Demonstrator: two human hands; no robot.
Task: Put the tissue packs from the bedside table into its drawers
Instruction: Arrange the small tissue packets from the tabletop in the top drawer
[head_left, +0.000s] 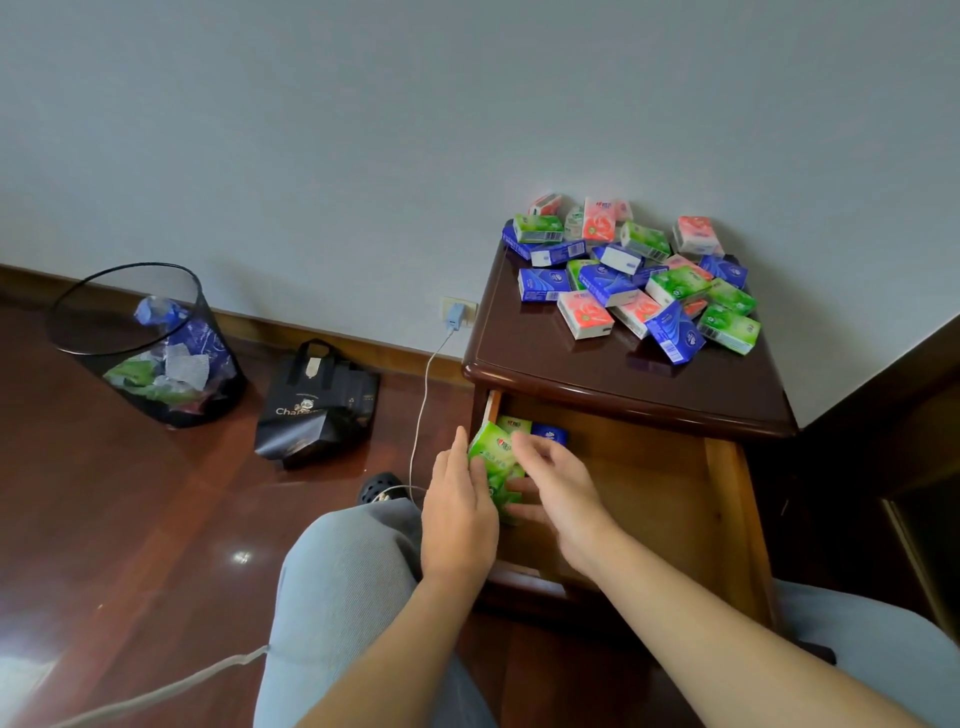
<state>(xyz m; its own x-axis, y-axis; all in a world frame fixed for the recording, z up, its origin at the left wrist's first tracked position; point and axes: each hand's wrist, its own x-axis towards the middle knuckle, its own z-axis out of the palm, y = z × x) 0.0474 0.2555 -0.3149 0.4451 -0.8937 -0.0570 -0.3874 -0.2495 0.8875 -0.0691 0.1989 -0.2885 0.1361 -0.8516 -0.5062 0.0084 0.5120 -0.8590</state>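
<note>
A dark wooden bedside table (530, 358) carries a heap of several green, blue and pink tissue packs (636, 275). Its top drawer (727, 499) is pulled open. At the drawer's back left corner lie a green pack (514, 424) and a blue pack (550, 433). Both my hands are in the drawer's left part, around a green tissue pack (493, 462). My left hand (457, 514) presses its left side and my right hand (561, 493) covers its right side, fingers under and over it.
A black mesh waste bin (145, 343) with wrappers stands at the left by the wall. A black paper bag (317, 405) lies on the wooden floor. A white charger cable (423, 405) runs from the wall socket down past my knee (343, 582). A dark bed frame (893, 467) stands at the right.
</note>
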